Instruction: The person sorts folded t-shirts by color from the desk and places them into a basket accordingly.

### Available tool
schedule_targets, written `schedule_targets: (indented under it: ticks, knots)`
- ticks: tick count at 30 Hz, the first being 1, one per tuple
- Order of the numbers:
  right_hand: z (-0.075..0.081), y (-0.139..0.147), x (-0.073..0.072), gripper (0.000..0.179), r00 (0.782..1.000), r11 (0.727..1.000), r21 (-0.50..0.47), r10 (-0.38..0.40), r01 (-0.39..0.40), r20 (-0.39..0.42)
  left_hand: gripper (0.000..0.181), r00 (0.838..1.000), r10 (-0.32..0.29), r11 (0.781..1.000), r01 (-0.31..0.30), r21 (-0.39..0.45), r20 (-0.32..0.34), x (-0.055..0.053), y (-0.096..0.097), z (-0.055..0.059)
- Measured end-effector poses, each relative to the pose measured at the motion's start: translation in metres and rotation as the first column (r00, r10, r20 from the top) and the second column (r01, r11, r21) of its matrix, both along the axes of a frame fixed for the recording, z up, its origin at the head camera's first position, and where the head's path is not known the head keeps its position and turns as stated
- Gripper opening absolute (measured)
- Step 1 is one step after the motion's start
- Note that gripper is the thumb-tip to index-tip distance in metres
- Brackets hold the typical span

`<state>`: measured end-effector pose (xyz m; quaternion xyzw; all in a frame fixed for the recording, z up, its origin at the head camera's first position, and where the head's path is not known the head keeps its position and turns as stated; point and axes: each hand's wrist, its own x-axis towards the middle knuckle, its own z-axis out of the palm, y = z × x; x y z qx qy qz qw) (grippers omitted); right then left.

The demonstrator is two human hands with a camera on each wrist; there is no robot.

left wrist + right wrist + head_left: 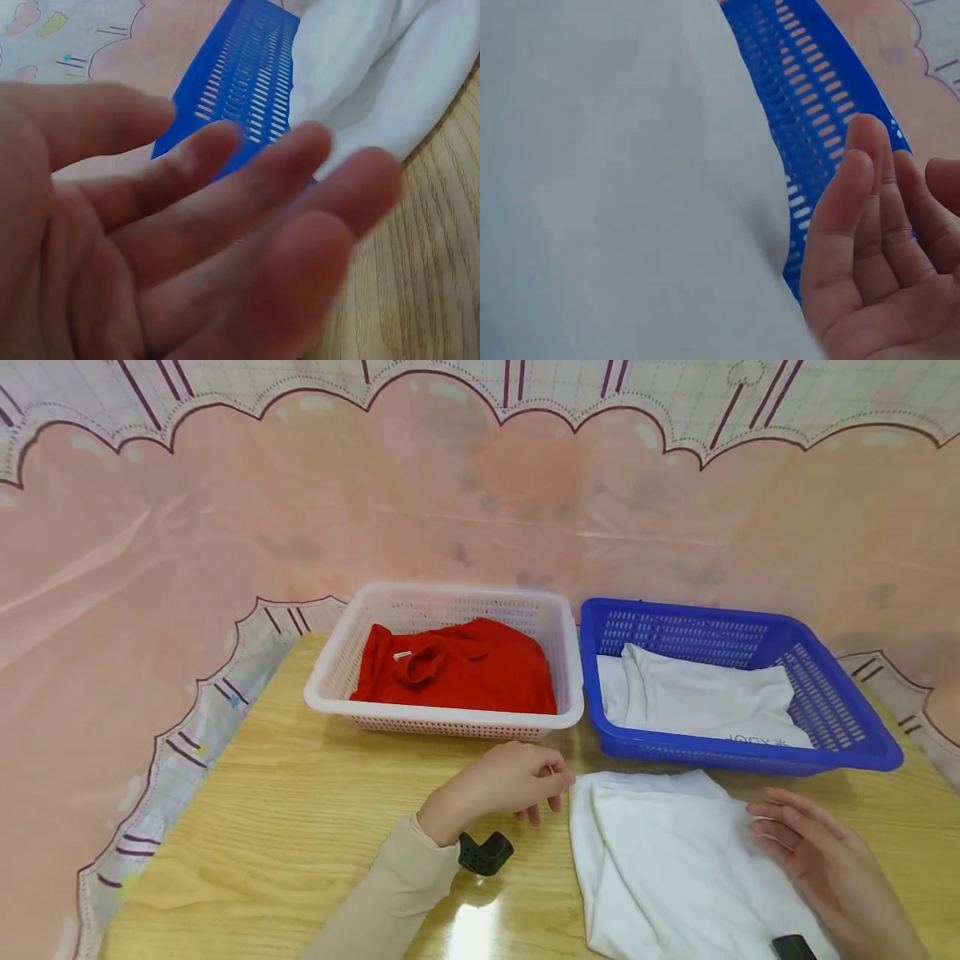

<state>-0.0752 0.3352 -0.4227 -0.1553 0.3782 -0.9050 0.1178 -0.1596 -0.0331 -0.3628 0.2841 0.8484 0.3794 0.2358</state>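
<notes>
A folded white cloth garment [667,860] lies on the table in front of the blue basket, its front part cut off by the head view's lower edge. My left hand [510,781] hovers beside its upper left corner, fingers loosely bent and holding nothing. In the left wrist view the left hand's fingers [202,217] are spread apart, with white cloth [375,67] beyond them. At the garment's right side is my right hand [817,852], fingers relaxed. The right wrist view shows that hand [885,255] with nothing in its grasp, beside the white fabric [630,180].
A white basket [450,720] holding a folded red garment [480,672] stands at the back of the wooden table [300,827]. Right of it, a blue basket [720,752] contains folded white clothing [697,693]. A pink patterned curtain [450,502] hangs behind both.
</notes>
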Motion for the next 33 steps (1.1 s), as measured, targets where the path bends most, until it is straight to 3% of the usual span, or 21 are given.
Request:
schedule_targets:
  ticks: [7,13,16,21,23,29,33]
  knots:
    - [-0.001,0.014,0.004,0.045,0.999,0.997,0.074,0.029,-0.032,0.033,0.026,0.993,-0.122,0.985,0.122,-0.122,0.007,0.003,0.005,-0.001]
    - [0.001,0.021,0.008,0.039,0.989,0.954,0.283,-0.122,0.095,0.078,0.029,0.984,-0.180,0.965,0.176,-0.197,-0.003,0.006,0.009,-0.006]
    - [0.001,0.026,0.009,0.038,0.982,0.947,0.291,-0.166,0.134,0.088,0.030,0.982,-0.186,0.958,0.176,-0.227,-0.024,0.009,0.011,-0.009]
    - [-0.001,0.038,0.010,0.041,0.989,0.969,0.214,-0.136,0.121,0.056,0.033,0.977,-0.210,0.948,0.195,-0.250,-0.037,0.011,0.012,-0.012]
    - [-0.002,0.041,0.010,0.041,0.991,0.965,0.231,-0.133,0.123,0.028,0.032,0.976,-0.212,0.948,0.195,-0.251,-0.045,0.010,0.010,-0.012]
    - [-0.003,0.048,0.008,0.038,0.983,0.889,0.425,-0.184,0.173,-0.016,0.023,0.978,-0.170,0.948,0.128,-0.292,-0.123,0.003,0.000,-0.011]
    - [-0.006,0.052,0.009,0.036,0.965,0.877,0.423,-0.261,0.228,0.021,0.028,0.983,-0.149,0.944,0.108,-0.312,-0.111,0.001,0.000,-0.011]
